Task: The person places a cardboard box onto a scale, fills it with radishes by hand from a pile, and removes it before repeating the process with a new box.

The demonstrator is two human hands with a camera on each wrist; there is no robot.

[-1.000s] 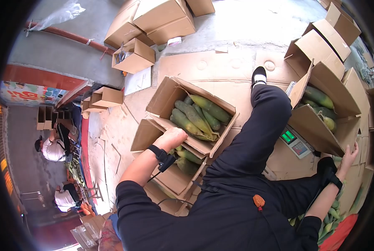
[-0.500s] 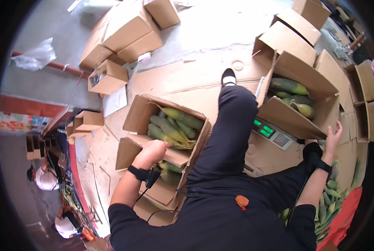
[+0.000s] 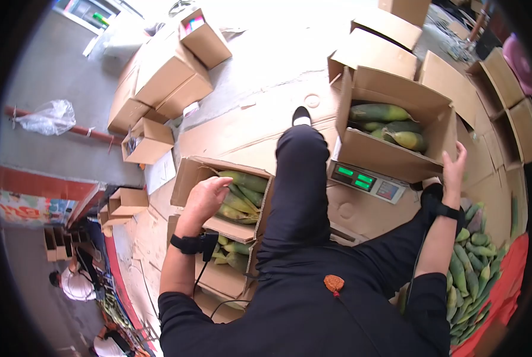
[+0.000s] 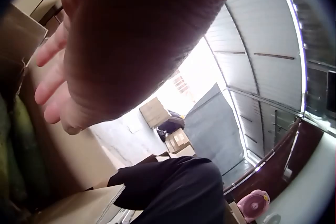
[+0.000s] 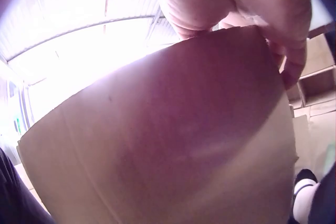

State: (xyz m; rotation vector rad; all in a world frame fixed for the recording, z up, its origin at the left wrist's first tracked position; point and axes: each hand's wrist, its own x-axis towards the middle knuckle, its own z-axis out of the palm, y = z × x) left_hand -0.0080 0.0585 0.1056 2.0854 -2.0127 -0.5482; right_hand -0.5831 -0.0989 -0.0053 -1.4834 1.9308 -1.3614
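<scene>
1. The right carton [image 3: 373,156] is stiff corrugated cardboard, light in itself but likely heavy with its load. Its upper walls would probably bend if pulled singly; holding two opposite corners, or supporting the base, should be steadier.
2. The dark green vegetables [image 3: 379,112] inside, perhaps green radishes, look firm and smooth. They would probably feel dense and slightly slippery, bruise if dropped, and suit a grasp around the middle.
3. The right hand [image 3: 454,172] grips the right carton's near right corner, thumb and fingers bent over the cardboard edge, as the right wrist view shows. The vegetables lie lower down, leftward and beyond that hand, untouched by it.
4. That carton stands on a digital scale [image 3: 387,190], whose lit display [image 3: 353,177] juts out past the carton's near edge. The scale rests on flattened cardboard [image 3: 346,208] over the floor.
5. The left hand [image 3: 203,199] is loosely spread, its fingers slightly bent, with nothing visible in its hold. It is over the left side of the left carton [image 3: 185,178]; whether it touches the cardboard cannot be told.
6. More green vegetables [image 3: 237,214] lie in the left carton, just right of the left hand and towards the carton's right edge.
7. A loose vegetable pile [image 3: 471,271] lies beside the right forearm, next to a red sheet [image 3: 513,279].
</scene>
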